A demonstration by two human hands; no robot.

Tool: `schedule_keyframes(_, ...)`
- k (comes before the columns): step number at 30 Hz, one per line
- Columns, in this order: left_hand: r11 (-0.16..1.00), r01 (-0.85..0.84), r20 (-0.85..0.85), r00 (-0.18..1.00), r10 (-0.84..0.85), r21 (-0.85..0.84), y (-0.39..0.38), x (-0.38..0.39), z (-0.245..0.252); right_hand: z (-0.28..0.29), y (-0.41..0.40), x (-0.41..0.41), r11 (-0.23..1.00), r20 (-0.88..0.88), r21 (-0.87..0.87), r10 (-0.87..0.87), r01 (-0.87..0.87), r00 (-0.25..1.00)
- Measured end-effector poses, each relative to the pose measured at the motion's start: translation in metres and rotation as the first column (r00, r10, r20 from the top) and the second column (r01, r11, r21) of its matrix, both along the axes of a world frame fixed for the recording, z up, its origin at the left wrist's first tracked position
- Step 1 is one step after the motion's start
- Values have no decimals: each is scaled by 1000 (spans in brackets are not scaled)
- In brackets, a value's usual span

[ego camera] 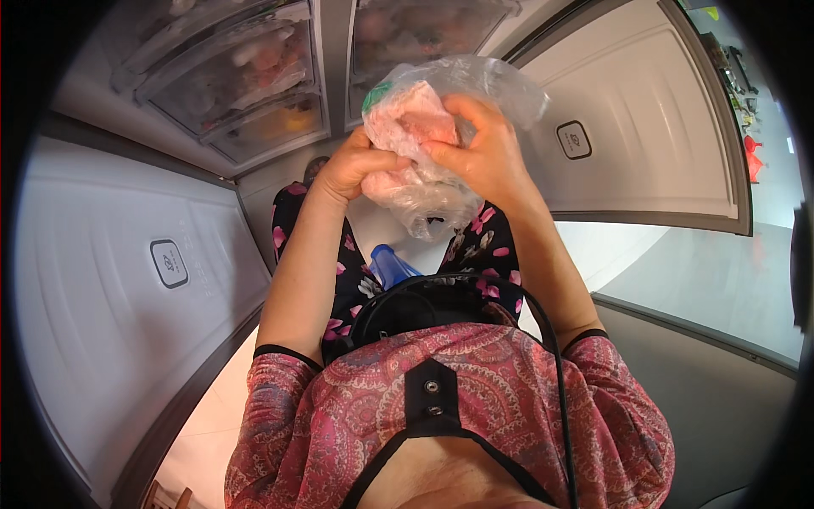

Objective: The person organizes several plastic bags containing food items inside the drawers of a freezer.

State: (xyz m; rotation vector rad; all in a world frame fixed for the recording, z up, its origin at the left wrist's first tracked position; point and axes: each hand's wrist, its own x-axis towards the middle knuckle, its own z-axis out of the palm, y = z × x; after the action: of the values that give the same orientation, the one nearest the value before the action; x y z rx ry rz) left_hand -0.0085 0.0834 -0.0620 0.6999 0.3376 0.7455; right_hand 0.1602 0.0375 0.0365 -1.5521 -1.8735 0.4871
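Both my hands hold a clear plastic bag [439, 203] with pale pink frozen meat [413, 114] inside. My left hand [356, 167] grips the bag's left side, thumb across the front and the other fingers mostly hidden behind. On the right side, my right hand [486, 149] pinches the bag, with its thumb and forefinger against the meat. A green patch [376, 95] marks the bag's upper left. Loose film spreads up and to the right beyond my right hand. The bag is in front of the open freezer, above my knees.
Freezer drawers [232, 83] with bagged food stand ahead on both sides of a central divider [337, 63]. One open door [114, 305] is at the left, another [642, 127] at the right. Something blue [391, 266] lies between my legs. A black cable [563, 407] runs down my front.
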Motion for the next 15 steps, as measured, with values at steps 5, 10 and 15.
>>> schedule_keyframes(5, 998, -56, -96, 994, 57, 12, 3, 3, -11, -17, -10, -5, 998, -43, 6, -55, 55, 998)
schedule_keyframes(10, 997, 59, -176, 983, -50, 42, 5, 3, -5, -33, -4, 8, 931, 176, 360, -1, -64, 984)
schedule_keyframes(15, 986, 165, 68, 984, -166, 11, 8, -5, -14, -38, 0, 21, 794, 518, 548, -75, -263, 852)
